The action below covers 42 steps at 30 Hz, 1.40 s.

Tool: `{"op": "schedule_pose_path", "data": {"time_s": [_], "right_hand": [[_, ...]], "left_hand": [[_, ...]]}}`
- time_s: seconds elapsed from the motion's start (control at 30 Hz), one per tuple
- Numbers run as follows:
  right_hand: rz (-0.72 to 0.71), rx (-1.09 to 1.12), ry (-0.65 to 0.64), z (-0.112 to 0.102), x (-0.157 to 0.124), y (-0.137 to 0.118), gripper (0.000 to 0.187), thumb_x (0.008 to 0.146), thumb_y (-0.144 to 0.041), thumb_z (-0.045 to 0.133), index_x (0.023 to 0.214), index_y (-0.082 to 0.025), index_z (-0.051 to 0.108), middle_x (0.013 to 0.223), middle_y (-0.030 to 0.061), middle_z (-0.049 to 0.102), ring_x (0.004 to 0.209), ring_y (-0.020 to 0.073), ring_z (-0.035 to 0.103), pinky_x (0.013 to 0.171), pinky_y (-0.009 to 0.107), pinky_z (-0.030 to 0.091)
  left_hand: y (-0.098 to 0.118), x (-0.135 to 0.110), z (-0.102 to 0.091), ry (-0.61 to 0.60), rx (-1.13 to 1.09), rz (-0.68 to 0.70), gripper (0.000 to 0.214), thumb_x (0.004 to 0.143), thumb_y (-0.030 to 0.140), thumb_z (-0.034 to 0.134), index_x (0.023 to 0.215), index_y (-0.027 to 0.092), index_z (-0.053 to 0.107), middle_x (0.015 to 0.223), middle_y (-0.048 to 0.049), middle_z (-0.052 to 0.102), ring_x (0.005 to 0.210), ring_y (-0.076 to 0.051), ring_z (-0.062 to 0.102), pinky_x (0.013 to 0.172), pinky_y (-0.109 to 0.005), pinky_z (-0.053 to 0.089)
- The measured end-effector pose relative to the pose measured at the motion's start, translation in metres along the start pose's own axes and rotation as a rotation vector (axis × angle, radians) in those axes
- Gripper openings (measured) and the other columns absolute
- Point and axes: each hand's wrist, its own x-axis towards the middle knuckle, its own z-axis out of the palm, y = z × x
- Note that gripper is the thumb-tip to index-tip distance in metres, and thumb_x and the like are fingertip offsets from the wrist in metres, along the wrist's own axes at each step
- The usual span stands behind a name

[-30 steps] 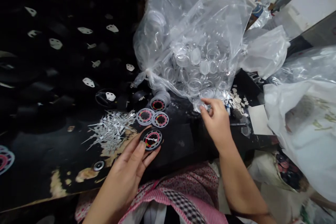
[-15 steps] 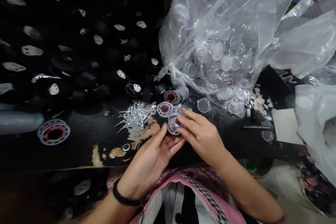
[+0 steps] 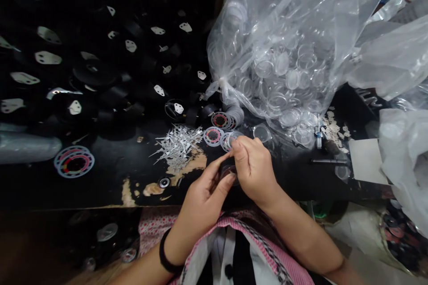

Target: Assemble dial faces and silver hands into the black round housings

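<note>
My left hand is closed, its thumb and fingers around a clear round cover that looks dark against the table and is mostly hidden. Curled into a near fist, my right hand meets my left fingertips at the cover's upper right edge; its grip is partly hidden. Just beyond the hands lie a printed gauge dial and a clear-edged disc. Behind them, a slanting stack of dials rests on the table. A heap of grey-white pointers lies to the left.
A large plastic bag full of clear covers fills the back right. One loose clear cover lies before it. Two overlapping dials are at the left, beside a wrapped roll. A white card and a dark rod lie right.
My left hand has turned over, with its thumb now towards me on the cover. My right fingers have curled from spread into a near fist. The view has shifted slightly.
</note>
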Motion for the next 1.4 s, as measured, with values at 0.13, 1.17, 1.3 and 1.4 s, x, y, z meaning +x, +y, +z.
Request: {"op": "schedule_pose_path", "data": {"time_s": [0.13,1.17,1.3,1.4], "right_hand": [[-0.044,0.046,0.042,0.009,0.0,-0.002,0.047,0.106,-0.038,0.026,0.069,-0.021,0.049,0.064,-0.0001,0.054,0.063,0.0129,0.049,0.068,0.029,0.034],[0.119,-0.429,-0.196,-0.005,0.008,0.037,0.047,0.09,-0.035,0.065,0.133,-0.018,0.057,0.125,0.0163,0.062,0.113,0.0339,0.06,0.091,0.05,0.046],[0.188,-0.491,-0.072,-0.013,0.01,0.043,0.048,0.09,-0.033,0.063,0.135,-0.019,0.056,0.128,0.017,0.061,0.115,0.0347,0.056,0.091,0.051,0.044],[0.139,-0.55,-0.03,-0.016,0.007,0.041,0.045,0.09,-0.035,0.065,0.133,-0.023,0.06,0.136,0.0152,0.058,0.121,0.0365,0.05,0.093,0.053,0.04]], "left_hand": [[0.003,0.002,-0.005,0.024,0.132,0.066,0.043,0.091,0.04,0.061,0.13,0.024,0.064,0.132,-0.0052,0.07,0.123,-0.024,0.064,0.103,-0.034,0.052],[0.037,0.069,-0.097,0.542,-0.194,0.118,0.023,0.085,0.026,0.074,0.107,0.024,0.067,0.098,0.0068,0.068,0.091,-0.013,0.064,0.095,-0.03,0.052],[0.04,0.047,-0.097,0.508,-0.501,0.062,0.013,0.088,0.016,0.069,0.09,0.028,0.066,0.093,0.0133,0.073,0.093,-0.01,0.067,0.096,-0.026,0.054],[0.036,0.03,-0.089,0.552,-0.585,-0.057,0.016,0.084,0.012,0.07,0.089,0.027,0.067,0.092,0.0097,0.075,0.083,-0.011,0.069,0.084,-0.024,0.06]]}}
